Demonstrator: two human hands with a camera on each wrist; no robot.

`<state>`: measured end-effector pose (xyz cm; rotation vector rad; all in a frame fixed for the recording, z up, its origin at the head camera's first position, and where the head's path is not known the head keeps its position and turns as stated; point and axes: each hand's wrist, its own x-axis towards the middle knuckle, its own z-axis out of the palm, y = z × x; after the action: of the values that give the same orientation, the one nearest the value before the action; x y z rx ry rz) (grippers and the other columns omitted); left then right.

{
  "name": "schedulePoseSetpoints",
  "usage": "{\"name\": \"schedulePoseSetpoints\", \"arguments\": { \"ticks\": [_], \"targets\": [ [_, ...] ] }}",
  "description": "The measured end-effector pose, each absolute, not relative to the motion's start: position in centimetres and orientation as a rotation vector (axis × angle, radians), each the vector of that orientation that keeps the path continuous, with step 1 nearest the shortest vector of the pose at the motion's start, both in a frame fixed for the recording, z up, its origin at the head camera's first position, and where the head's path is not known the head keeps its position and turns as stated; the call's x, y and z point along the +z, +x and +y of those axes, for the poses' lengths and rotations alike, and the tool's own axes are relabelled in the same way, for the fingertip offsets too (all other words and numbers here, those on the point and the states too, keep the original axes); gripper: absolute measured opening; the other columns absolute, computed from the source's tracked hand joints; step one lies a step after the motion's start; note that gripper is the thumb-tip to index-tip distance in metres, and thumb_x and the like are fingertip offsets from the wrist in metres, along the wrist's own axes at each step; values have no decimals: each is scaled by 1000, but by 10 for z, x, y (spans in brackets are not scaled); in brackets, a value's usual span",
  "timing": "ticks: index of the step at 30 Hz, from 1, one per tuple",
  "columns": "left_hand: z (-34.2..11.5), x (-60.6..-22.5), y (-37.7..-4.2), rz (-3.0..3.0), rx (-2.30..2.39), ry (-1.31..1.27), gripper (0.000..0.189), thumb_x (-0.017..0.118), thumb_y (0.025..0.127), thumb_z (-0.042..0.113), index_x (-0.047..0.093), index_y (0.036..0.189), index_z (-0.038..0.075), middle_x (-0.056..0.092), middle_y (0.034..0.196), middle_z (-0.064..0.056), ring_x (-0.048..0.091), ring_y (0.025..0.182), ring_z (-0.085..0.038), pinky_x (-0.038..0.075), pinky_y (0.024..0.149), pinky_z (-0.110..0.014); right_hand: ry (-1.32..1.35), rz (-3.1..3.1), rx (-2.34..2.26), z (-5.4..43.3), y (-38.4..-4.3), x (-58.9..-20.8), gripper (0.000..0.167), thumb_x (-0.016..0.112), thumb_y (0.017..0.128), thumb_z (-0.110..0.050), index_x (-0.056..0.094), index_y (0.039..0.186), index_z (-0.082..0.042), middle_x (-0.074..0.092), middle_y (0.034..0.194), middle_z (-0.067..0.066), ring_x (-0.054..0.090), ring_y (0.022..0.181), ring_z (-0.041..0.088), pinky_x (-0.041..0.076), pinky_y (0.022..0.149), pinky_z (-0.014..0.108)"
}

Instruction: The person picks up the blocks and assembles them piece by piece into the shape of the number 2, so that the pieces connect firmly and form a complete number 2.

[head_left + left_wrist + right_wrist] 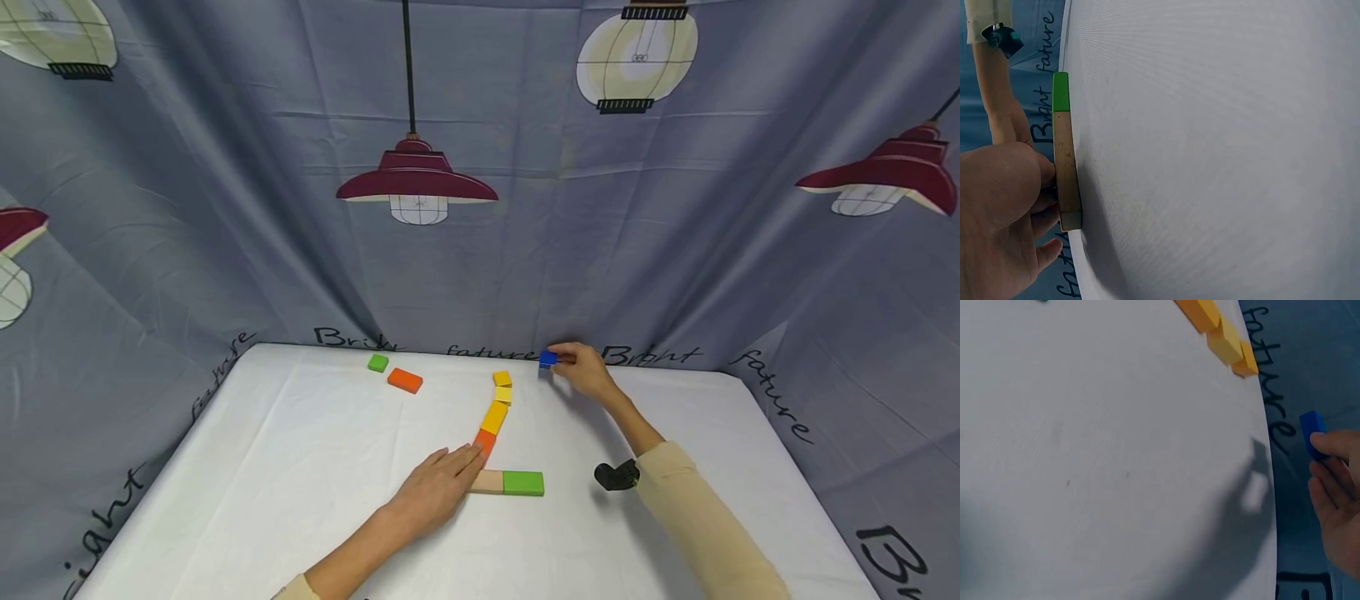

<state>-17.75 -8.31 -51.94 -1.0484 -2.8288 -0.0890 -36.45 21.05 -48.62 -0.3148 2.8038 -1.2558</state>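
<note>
Between thumb and fingers, my right hand (583, 371) pinches a small blue block (548, 359) at the far side of the table. The right wrist view shows this blue block (1314, 434) raised, its shadow falling on the cloth. My left hand (438, 486) lies with fairly straight fingers over the near end of a row of blocks. Its fingertips touch an orange block (485, 442) and partly cover a natural wood block (487, 482). A green block (523, 483) adjoins the wood one. Beyond the orange block run a long yellow block (493, 417) and two small yellow ones (503, 395).
A loose orange block (405, 381) and a small green block (378, 362) lie at the back left of the white-covered table (300, 467). A grey curtain (510, 275) printed with lamps hangs behind. A black device (617, 476) is strapped to the right wrist.
</note>
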Motion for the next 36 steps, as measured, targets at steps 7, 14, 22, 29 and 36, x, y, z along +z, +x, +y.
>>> {"name": "schedulePoseSetpoints", "arguments": {
  "ticks": [7, 14, 22, 29, 36],
  "targets": [
    [-84, -518, -177, -2827, -100, -1052, 44, 56, 102, 16, 52, 146, 8, 49, 149, -6, 46, 136, -20, 41, 108, -41, -354, 2812, -1220, 185, -373, -482, 36, 69, 93, -5, 66, 129, -2, 62, 128, 19, 62, 115, 33, 55, 90, 42],
    [-84, -519, -177, -2802, -89, -1056, 44, 56, 102, 16, 52, 145, 6, 50, 148, -7, 47, 135, -21, 42, 108, -41, -407, 2811, -1198, 162, -379, -483, 34, 70, 92, -2, 68, 126, 0, 64, 126, 19, 63, 114, 32, 55, 91, 41],
    [-85, -521, -178, -2772, -78, -1063, 44, 58, 101, 16, 54, 144, 6, 52, 146, -8, 49, 134, -21, 44, 106, -41, -448, 2793, -1210, 145, -385, -487, 33, 71, 90, -1, 69, 124, 0, 65, 125, 18, 64, 112, 30, 55, 90, 39],
    [-84, -520, -179, -2825, -96, -1055, 45, 56, 103, 17, 51, 147, 7, 48, 150, -7, 45, 137, -20, 41, 108, -41, -405, 2795, -1192, 134, -388, -494, 32, 71, 91, -3, 71, 123, -3, 67, 123, 15, 65, 109, 27, 56, 89, 38],
    [-83, -521, -180, -2856, -68, -1045, 46, 55, 103, 18, 49, 148, 9, 46, 151, -5, 43, 138, -18, 39, 110, -40, -366, 2790, -1177, 131, -390, -502, 30, 71, 91, -6, 72, 122, -4, 67, 123, 15, 65, 108, 27, 57, 84, 36]
  ]
}}
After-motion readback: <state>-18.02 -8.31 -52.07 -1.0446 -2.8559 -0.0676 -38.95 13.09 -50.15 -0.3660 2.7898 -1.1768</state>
